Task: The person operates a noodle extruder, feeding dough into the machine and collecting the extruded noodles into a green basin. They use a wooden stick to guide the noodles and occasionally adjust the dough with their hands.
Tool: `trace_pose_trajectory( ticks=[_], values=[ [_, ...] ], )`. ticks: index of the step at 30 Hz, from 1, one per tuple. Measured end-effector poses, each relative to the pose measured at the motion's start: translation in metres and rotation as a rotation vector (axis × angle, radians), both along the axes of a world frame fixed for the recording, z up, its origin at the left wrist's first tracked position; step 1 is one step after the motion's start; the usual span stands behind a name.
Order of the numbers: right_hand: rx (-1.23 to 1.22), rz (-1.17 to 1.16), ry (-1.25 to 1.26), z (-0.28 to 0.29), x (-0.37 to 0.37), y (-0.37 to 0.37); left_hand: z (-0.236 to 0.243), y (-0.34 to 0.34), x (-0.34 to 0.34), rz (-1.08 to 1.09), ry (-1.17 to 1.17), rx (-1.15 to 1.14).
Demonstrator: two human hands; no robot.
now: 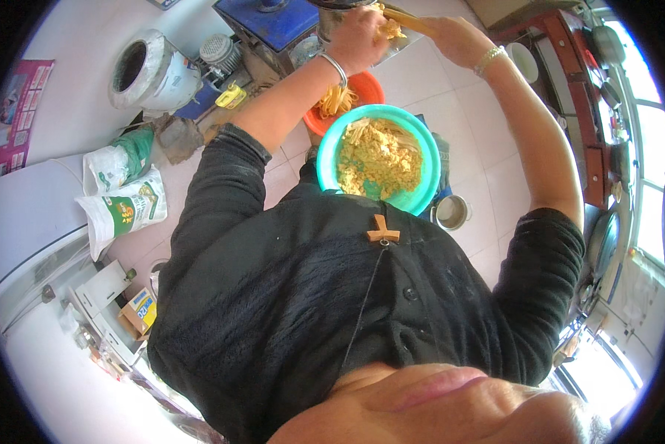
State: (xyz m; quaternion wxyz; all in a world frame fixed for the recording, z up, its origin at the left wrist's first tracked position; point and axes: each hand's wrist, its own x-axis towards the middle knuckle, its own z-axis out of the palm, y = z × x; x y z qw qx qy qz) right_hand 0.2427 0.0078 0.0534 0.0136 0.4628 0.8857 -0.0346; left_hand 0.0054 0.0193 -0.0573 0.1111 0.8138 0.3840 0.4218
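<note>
At the top edge, my left hand (358, 38), with a silver bangle at its wrist, is closed around some ragged yellow dough (392, 29). My right hand (460, 41), wearing a pale bracelet, grips a light wooden stick (410, 21) that points toward the left hand. Both hands are beside a dark metal machine part (332, 4), cut off by the frame's edge. Nearer to me is a turquoise basin (430, 148) of crumbly yellow dough (381, 159). Partly behind it, an orange-red basin (375, 87) holds yellow noodle-like strands (336, 101).
A blue metal housing (262, 22) stands beyond my left arm, near a grey motor (220, 52) and a white drum-like vessel (151, 74). Bags (129, 207) lie at left. A metal pot (452, 212) sits on the tiled floor; a red-brown cabinet (595, 111) lines the right.
</note>
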Motion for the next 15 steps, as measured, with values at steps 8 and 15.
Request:
trace_pose_trajectory(
  ticks=[8, 15],
  values=[
    [-0.140, 0.243, -0.054, 0.014, -0.039, 0.041, 0.018, -0.043, 0.011, 0.084, 0.697, 0.128],
    [-0.143, 0.371, -0.143, 0.110, -0.048, 0.003, 0.038, -0.033, 0.036, 0.057, 0.803, -0.024]
  ],
)
